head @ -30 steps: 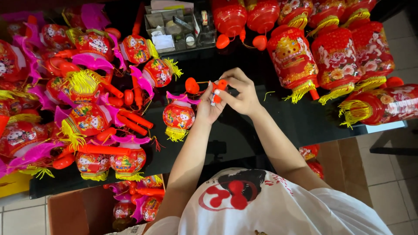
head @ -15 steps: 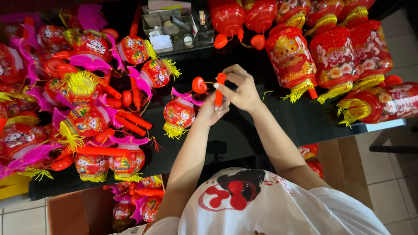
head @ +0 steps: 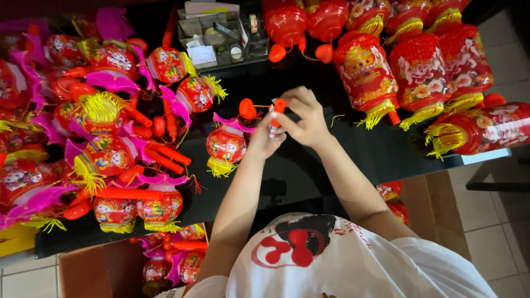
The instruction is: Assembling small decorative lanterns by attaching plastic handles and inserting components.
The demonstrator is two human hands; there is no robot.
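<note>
Both hands meet over the black table (head: 386,157) at the middle of the view. My right hand (head: 305,118) pinches a small red stick-shaped handle (head: 277,110) from above. My left hand (head: 265,138) grips the same handle lower down, fingers curled around it. A thin cord runs left from the handle to a red heart-shaped piece (head: 247,108). Just left of my hands hangs or rests a small round red lantern (head: 226,146) with pink fins and a yellow tassel.
A heap of small red lanterns (head: 105,143) with pink fins covers the table's left side. Larger cylindrical red lanterns (head: 419,66) with yellow fringes lie at the right. A tray of small parts (head: 221,33) sits at the back. A cardboard box (head: 165,259) of lanterns stands below.
My hands stayed together over the table while the handle and the red heart piece shifted slightly right and up. The lantern beside them barely moved.
</note>
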